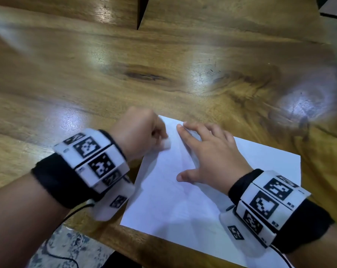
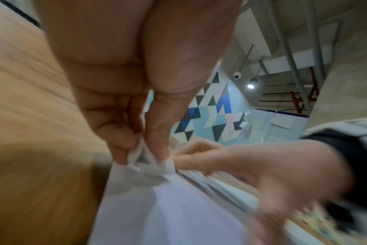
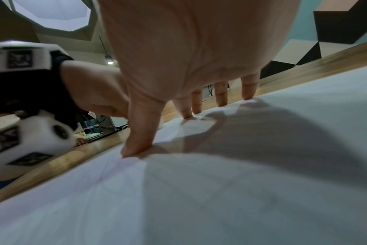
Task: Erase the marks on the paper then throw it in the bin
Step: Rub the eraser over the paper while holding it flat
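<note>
A white sheet of paper (image 1: 183, 200) lies on the wooden table (image 1: 125, 74) near its front edge. My left hand (image 1: 142, 130) pinches a small white eraser (image 1: 166, 143) between thumb and fingers and holds it down on the sheet's far left corner; the left wrist view shows the eraser (image 2: 144, 159) against the paper (image 2: 168, 215). My right hand (image 1: 208, 153) lies flat with spread straight fingers (image 3: 221, 94), pressing the paper (image 3: 220, 190) down. Faint pencil lines show on the sheet. No bin is in view.
The table stretches away bare beyond the paper, with a dark gap (image 1: 142, 12) between boards at the far side. A speckled floor (image 1: 67, 248) and a black cable (image 1: 63, 258) show below the front edge at left.
</note>
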